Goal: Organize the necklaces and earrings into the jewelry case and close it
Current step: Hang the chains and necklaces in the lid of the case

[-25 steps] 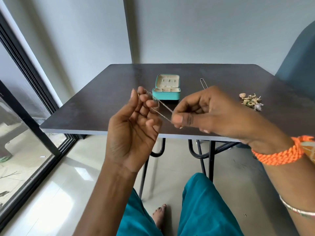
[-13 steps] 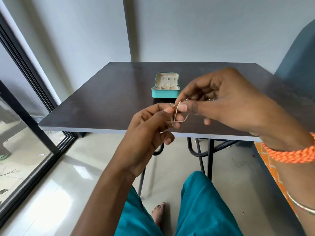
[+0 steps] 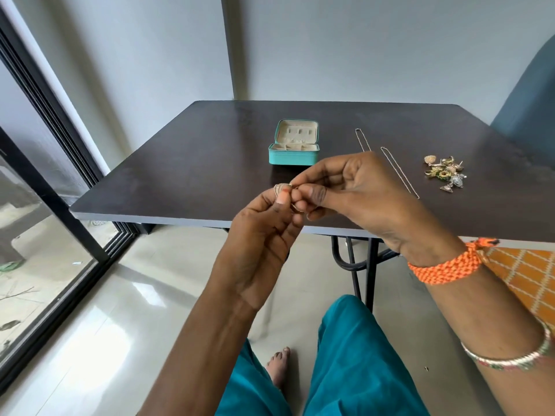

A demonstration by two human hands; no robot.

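- left hand (image 3: 264,223) and right hand (image 3: 357,193) meet over near tabletop (image 3: 186,187) edge; both hands' fingers (image 3: 282,201) pinch thin gold chain necklace (image 3: 283,187), coiled on left fingertip
- open teal jewelry case (image 3: 293,154) lies straight ahead, just beyond fingers; hands about equally near
- two straight chains (image 3: 399,172) and earring pile (image 3: 444,174) far right, untouched

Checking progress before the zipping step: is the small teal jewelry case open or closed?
Open. The small teal jewelry case has its lid standing upright, showing the cream lining and compartments. Contents too small to tell.
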